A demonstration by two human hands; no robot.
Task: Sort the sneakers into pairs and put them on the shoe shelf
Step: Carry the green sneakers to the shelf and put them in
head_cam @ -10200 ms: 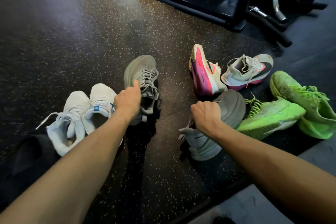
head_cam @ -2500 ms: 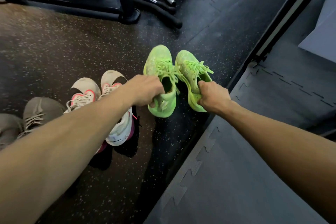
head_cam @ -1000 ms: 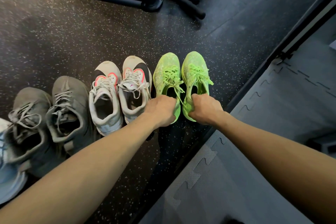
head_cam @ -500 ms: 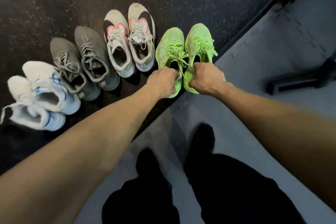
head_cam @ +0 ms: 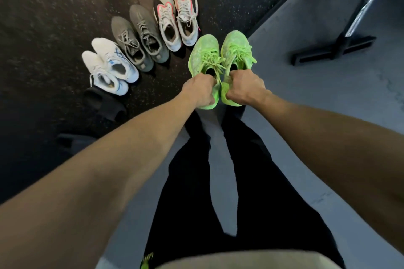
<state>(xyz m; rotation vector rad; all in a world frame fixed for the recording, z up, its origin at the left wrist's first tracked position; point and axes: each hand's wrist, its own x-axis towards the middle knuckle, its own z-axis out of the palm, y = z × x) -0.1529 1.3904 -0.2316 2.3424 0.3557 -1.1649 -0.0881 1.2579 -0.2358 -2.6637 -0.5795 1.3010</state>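
- Left hand [head_cam: 200, 90] grips the heel of one neon-green knit sneaker [head_cam: 204, 59].
- Right hand [head_cam: 244, 87] grips its lime-green mate [head_cam: 236, 47], the two side by side.

bare forearms, black trousers [head_cam: 251, 181], pale shirt hem [head_cam: 229, 261].

8 sneakers show in all: 2 green sneakers [head_cam: 204, 54], 2 cream sneakers with pink trim [head_cam: 175, 17], 2 grey sneakers [head_cam: 140, 35] and 2 white sneakers with blue marks [head_cam: 109, 65]. 2 hands [head_cam: 200, 91] are in view, and 1 black metal stand [head_cam: 334, 49].
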